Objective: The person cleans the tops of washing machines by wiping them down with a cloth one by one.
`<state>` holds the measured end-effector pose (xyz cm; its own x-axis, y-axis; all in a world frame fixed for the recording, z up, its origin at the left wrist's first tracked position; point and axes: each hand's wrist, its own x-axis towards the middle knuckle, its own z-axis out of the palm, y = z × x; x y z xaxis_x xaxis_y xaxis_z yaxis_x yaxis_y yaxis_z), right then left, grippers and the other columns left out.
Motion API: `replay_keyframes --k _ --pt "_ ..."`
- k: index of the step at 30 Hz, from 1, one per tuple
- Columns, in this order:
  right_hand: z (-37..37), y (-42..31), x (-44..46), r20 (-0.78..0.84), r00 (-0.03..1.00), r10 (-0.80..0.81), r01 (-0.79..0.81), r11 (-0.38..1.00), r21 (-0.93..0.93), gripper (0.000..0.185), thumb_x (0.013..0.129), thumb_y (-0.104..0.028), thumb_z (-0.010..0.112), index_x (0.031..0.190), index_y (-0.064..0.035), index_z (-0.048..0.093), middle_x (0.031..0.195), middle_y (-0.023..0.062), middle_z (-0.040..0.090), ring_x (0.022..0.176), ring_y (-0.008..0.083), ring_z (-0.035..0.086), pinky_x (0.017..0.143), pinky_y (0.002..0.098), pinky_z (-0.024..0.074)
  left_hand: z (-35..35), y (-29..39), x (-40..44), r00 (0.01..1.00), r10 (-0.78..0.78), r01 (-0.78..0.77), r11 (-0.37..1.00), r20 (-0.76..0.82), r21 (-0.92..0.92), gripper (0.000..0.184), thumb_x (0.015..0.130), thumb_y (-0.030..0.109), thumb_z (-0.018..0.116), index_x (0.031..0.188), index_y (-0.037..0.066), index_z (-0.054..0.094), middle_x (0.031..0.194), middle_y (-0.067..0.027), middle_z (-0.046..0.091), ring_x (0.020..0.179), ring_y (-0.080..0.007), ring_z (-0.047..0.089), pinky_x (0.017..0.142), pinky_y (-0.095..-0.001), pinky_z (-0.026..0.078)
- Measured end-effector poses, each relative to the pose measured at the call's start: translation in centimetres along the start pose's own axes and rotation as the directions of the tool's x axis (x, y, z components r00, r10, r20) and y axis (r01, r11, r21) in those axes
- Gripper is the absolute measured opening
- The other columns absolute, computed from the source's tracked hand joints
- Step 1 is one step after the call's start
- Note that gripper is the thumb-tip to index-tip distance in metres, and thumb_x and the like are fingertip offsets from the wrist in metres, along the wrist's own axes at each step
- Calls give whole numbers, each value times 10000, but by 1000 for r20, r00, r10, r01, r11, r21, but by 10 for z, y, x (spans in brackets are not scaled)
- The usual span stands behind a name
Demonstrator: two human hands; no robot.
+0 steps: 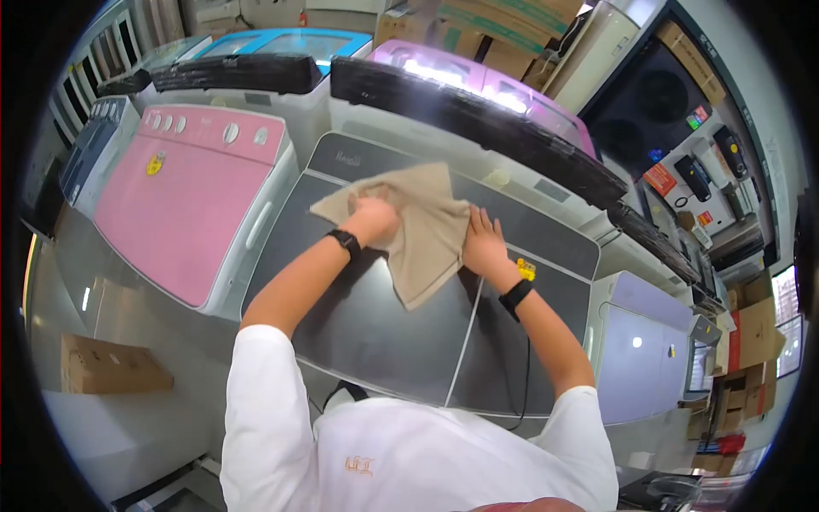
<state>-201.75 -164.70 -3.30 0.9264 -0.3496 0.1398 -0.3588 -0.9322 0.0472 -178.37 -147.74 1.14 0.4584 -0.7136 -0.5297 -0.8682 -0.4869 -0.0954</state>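
A beige cloth (422, 230) lies spread and rumpled over the dark grey lid of a washing machine (358, 324). My left hand (375, 220), slightly blurred, is closed on the cloth's upper left part, its fingers curled into the fabric. By the cloth's right edge, my right hand (486, 246) rests with fingers stretched forward on the lid. Its thumb side touches the cloth. Near my right wrist a yellow sticker (525, 270) is stuck to the lid. I wear a black band on each wrist.
To the left stands a pink-topped washing machine (192, 196), to the right a lilac-topped one (644, 341). Behind the grey lid runs a black-wrapped edge (469, 128) of other machines. A cardboard box (115, 365) sits on the floor at left. A black cord (526, 375) hangs near my right forearm.
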Motion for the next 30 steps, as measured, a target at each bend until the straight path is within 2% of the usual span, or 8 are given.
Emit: replay_keyframes --k 3,7,10,16,21,23,26,30 --pt "-3 -34 26 13 999 -32 32 999 15 621 924 -153 555 1484 104 485 1690 225 330 1542 425 360 1216 633 338 7 -37 -3 999 -22 14 987 -48 -160 732 1015 270 477 1696 398 239 1774 -131 215 1550 -534 310 1201 -743 233" --pt "8 -78 26 188 972 -143 136 990 48 599 892 -156 606 1443 71 544 1637 237 403 1511 450 394 1219 595 355 55 -69 -23 970 -80 33 979 -230 -201 711 1031 332 461 1695 416 224 1789 -144 134 1563 -516 284 1186 -722 287" --pt "-36 -115 -6 -8 904 -428 425 895 138 631 872 -73 628 1479 43 502 1542 268 502 1416 462 498 1133 554 448 70 -90 -63 976 -66 22 979 -208 -204 694 1023 381 462 1683 433 256 1781 -185 114 1551 -574 241 1173 -709 330" --pt "-45 -146 -36 86 929 -359 320 900 295 633 896 -127 669 1492 6 501 1569 266 476 1474 461 442 1170 556 428 70 -117 -70 984 22 -56 981 -179 -187 682 1001 453 492 1659 449 312 1770 -210 138 1521 -678 157 1187 -715 331" --pt "-10 -114 50 75 975 -210 215 974 -66 651 965 -248 623 1549 -7 463 1660 245 379 1512 490 365 1190 548 404 48 -144 8 964 -9 -50 975 -266 -216 666 1044 572 471 1660 530 222 1802 -94 7 1610 -529 12 1201 -791 180" --pt "18 -113 93 -73 981 -179 185 979 83 646 989 -305 567 1572 -48 467 1691 243 331 1557 506 272 1244 574 309 24 -143 17 976 -60 12 974 -208 -227 669 1059 585 445 1664 551 162 1806 -50 -57 1630 -474 -45 1203 -798 143" --pt "12 -148 138 53 991 -124 120 990 73 617 1007 -352 509 1575 -111 494 1723 249 256 1587 521 180 1281 619 175 15 -153 31 986 -79 44 974 -150 -224 668 1073 578 416 1662 571 102 1801 -17 -118 1633 -444 -96 1211 -789 134" --pt "28 -194 151 24 979 -201 192 959 207 600 1027 -391 463 1595 -202 487 1747 229 205 1600 527 125 1284 649 87 79 -196 87 925 -159 -20 888 -346 -460 673 1093 508 388 1698 471 95 1801 -72 -94 1622 -499 -10 1242 -730 172"
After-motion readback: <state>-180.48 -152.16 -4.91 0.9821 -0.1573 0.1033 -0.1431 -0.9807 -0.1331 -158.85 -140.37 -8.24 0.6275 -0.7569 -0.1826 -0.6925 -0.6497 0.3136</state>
